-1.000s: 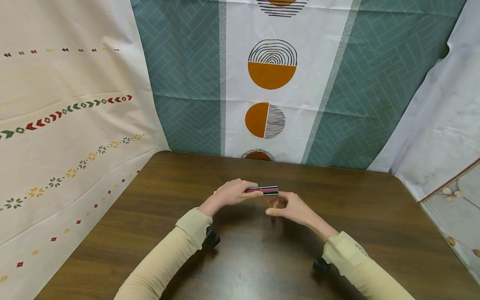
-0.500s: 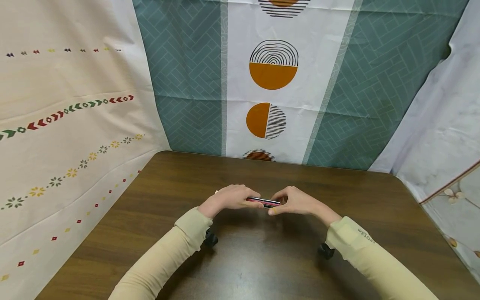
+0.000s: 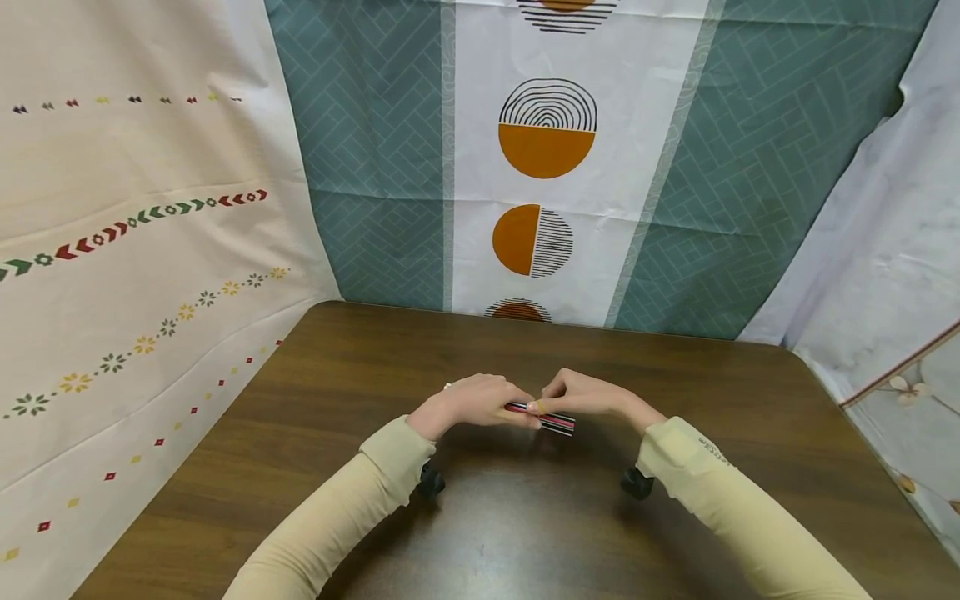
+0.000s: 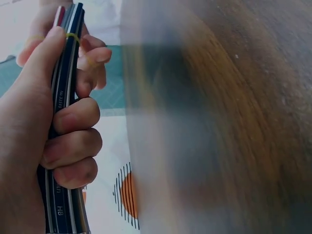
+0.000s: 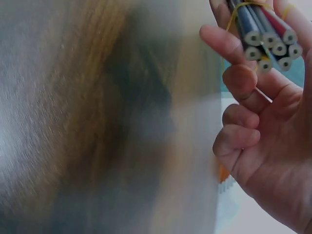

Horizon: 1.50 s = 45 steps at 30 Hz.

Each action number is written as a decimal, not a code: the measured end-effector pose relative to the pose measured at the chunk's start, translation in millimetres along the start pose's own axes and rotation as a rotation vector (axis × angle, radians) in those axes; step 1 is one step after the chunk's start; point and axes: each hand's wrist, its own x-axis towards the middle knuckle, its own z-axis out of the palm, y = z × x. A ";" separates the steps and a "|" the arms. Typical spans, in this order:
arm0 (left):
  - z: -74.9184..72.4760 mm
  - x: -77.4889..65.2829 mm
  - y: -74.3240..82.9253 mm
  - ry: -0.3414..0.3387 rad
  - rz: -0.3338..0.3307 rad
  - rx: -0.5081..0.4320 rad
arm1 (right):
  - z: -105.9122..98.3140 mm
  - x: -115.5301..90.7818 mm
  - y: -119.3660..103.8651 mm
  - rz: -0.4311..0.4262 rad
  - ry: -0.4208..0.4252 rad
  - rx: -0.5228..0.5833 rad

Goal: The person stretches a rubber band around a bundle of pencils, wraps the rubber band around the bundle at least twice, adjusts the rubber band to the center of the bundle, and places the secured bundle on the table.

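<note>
A bundle of several pencils (image 3: pixel 558 424), dark with a red one among them, is held above the table. My left hand (image 3: pixel 483 400) grips it, fingers curled round the pencils (image 4: pixel 62 92) with the thumb lying along them. A thin yellow rubber band (image 4: pixel 73 36) crosses the bundle near one end. My right hand (image 3: pixel 592 393) is at that bundle, thumb and fingers curled about the band, its thumb close to the left fingers. In the right wrist view the flat pencil ends (image 5: pixel 268 41) point toward the camera, and the rubber band (image 5: pixel 251 4) stretches toward the right fingers.
The brown wooden table (image 3: pixel 480 517) lies under both hands. A black wrist camera (image 3: pixel 431 481) hangs beneath the left cuff, and another black camera (image 3: pixel 637 482) beneath the right. A patterned cloth (image 3: pixel 375 167) hangs behind the table's far edge.
The right hand has moved left along the pencils from their free end, with the band, to beside the left fingers. The bundle has come lower and its right end now tilts down.
</note>
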 end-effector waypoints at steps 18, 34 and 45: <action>-2.0 -2.7 4.7 0.025 0.058 0.083 | -3.0 -12.9 20.3 0.011 -0.252 0.525; 8.4 -3.7 -5.0 0.007 0.048 0.008 | 30.9 -8.6 20.7 -0.128 0.335 0.731; 6.3 -6.2 -4.7 0.009 0.058 -0.049 | 36.7 -15.6 15.1 -0.263 0.555 0.204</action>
